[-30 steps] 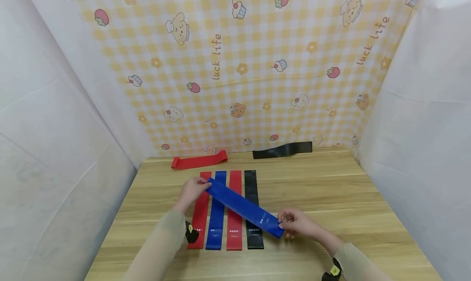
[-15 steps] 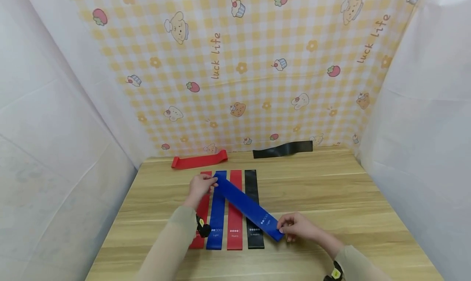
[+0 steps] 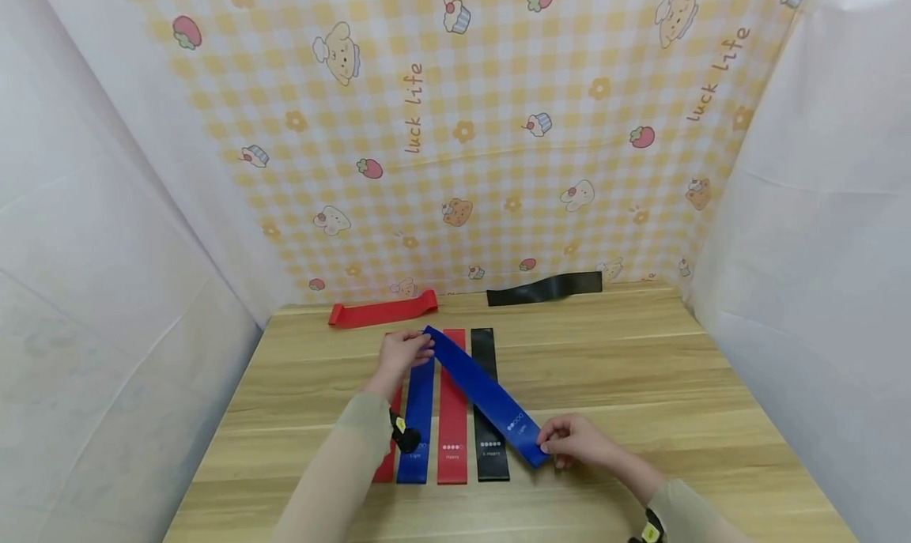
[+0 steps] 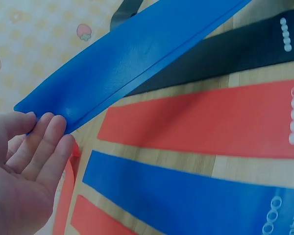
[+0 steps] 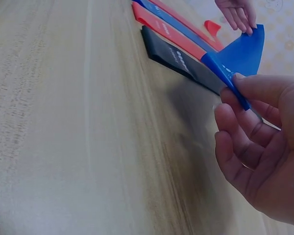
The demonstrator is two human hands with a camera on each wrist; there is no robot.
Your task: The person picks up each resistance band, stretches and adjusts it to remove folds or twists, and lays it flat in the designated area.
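A blue band [image 3: 484,393] is stretched diagonally above the laid-out bands. My left hand [image 3: 400,360] pinches its far-left end, and my right hand [image 3: 578,440] pinches its near-right end, where white circles are printed. Beneath it lie a red band [image 3: 452,432], a black band [image 3: 491,456] and a second blue band [image 3: 418,409], side by side. Another red band [image 3: 385,470] is mostly hidden by my left arm. In the left wrist view, thumb and fingertips hold the raised blue band [image 4: 112,63]; in the right wrist view, thumb and forefinger grip its corner [image 5: 220,68].
At the back of the wooden table [image 3: 626,369], a red band [image 3: 383,313] lies on the left and a black band [image 3: 544,289] on the right. A checked cloth [image 3: 498,164] hangs behind, with white cloth at both sides.
My left hand has moved right and slightly away with its end of the blue band, which now slants more steeply. My right hand has barely moved and keeps its hold.
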